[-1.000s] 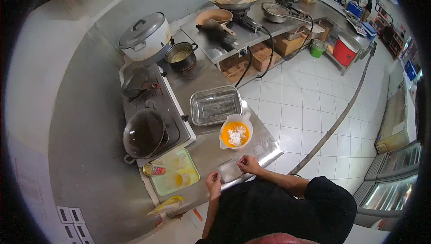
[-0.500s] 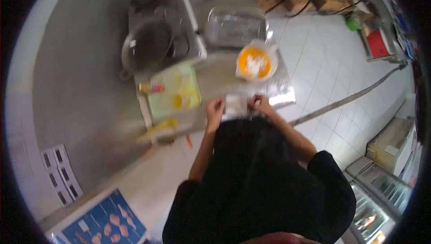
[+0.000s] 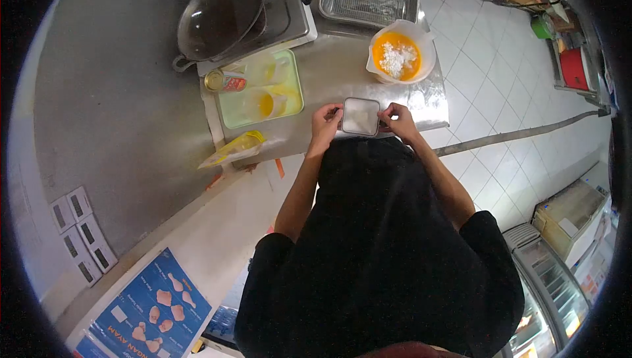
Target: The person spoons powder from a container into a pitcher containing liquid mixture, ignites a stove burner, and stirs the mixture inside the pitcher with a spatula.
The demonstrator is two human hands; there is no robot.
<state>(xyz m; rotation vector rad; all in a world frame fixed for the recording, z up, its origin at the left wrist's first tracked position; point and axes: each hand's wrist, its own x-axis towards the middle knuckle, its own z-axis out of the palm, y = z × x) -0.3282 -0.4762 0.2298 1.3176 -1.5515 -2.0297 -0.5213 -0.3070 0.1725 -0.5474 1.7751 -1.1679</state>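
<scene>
One box (image 3: 361, 117), nearly square and too even to show a long axis, lies face up at the table's (image 3: 332, 72) near edge. Left (image 3: 327, 125) and right hand (image 3: 397, 122) fingers clamp its opposite sides. Beyond: one jug (image 3: 427, 52), one can (image 3: 225, 81), one tray (image 3: 232, 113), two cups (image 3: 266, 104).

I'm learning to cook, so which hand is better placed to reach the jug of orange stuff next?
Probably the right hand: it is closer to the jug, almost straight below it in the view. The left hand is farther off, beyond the small square container. Both hands are at its sides.
</scene>
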